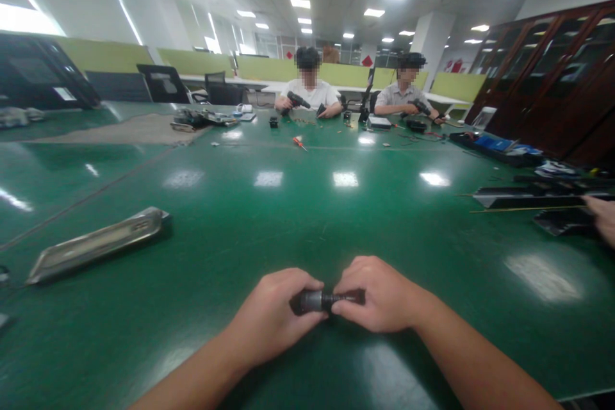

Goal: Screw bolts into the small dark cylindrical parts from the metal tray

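A small dark cylindrical part [321, 300] with a grey metal band lies between my two hands just above the green table [269, 218]. My left hand [271, 320] is closed round its left end. My right hand [379, 295] pinches its right end with thumb and fingers. Both hands are near the table's front edge.
A long silvery metal tray [98, 243] lies to the left. Black flat parts and a thin rod [538, 198] lie at the right, where another person's hand [603, 218] reaches in. Two people sit across the table with power drills [298, 100]; an orange screwdriver [299, 142] lies before them.
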Tool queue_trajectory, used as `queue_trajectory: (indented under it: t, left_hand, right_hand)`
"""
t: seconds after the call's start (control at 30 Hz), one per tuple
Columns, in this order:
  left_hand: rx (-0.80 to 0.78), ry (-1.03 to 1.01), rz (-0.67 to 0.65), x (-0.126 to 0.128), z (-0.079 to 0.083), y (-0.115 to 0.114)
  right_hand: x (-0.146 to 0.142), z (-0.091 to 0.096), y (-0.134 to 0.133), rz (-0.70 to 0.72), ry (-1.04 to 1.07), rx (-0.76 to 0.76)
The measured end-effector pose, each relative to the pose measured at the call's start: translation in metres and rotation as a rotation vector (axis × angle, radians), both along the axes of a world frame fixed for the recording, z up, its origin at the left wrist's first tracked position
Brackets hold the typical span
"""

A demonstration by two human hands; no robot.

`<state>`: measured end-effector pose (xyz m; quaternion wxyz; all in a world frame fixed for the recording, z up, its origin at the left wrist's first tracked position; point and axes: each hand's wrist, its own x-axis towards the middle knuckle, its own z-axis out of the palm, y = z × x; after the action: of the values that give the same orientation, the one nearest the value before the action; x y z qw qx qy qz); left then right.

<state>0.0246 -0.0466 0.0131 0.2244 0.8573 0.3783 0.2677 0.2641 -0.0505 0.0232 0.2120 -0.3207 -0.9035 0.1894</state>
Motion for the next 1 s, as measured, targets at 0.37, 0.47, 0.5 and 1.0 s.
queue_trajectory:
  t: [0.37,0.47,0.5,1.0]
  left_hand:
    - [0.003,0.011,0.007,-0.0018,0.0005,0.0009]
    - [0.025,0.007,0.001,-0.0021,0.0001,0.0013]
    - [0.036,0.002,-0.003,-0.0021,0.0004,0.0015]
    - [0.097,-0.015,-0.013,-0.0026,0.0033,0.0033]
  right_hand:
    - [0.0004,-0.0006,0.0015,-0.034,0.003,0.006]
    - [0.0012,-0.0002,0.0021,-0.038,0.010,0.012]
    - [0.0014,0.0002,0.0022,-0.039,0.014,0.013]
    - [0.0044,0.0022,0.0050,-0.038,0.043,0.005]
